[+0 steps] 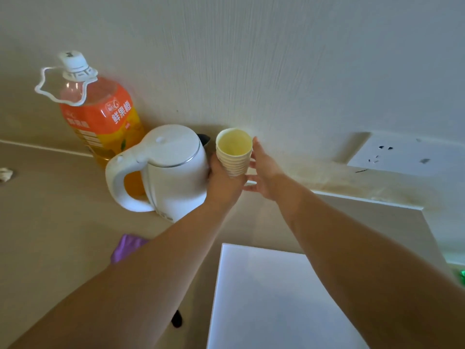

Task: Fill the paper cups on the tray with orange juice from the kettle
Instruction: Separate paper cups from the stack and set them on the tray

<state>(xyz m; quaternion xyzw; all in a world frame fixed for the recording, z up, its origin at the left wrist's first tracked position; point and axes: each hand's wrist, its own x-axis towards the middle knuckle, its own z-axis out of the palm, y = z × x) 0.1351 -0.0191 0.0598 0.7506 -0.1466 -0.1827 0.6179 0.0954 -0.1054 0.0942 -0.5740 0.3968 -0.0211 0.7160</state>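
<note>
**Cup stack held at the wall, beside the kettle**

I record the left hand (224,183) wrapped round the lower part of the stack of paper cups (234,153), fingers curled about it from the left and from beneath. That grip is closed on the stack and holds it upright, mouths up. The right hand (265,173) lies against the stack's right side with its fingers fairly straight and spread, the index tip at the top cup's rim. Its thumb is hidden from me, so I log contact only, not a closed hold.

Just left of the grip stands the white kettle (173,172), lid shut, handle turned away from the grip. I cannot tell whether the left hand touches the kettle's wall. Further left, past the kettle, stands an orange juice bottle (100,117) with its cap on.

The white tray (276,298) lies on the counter (50,222), nearer me than the grip, below the right forearm. A wall socket (407,154) sits well to the right of the grip. A purple object (128,248) shows below and left of the grip, partly covered by the left forearm.
</note>
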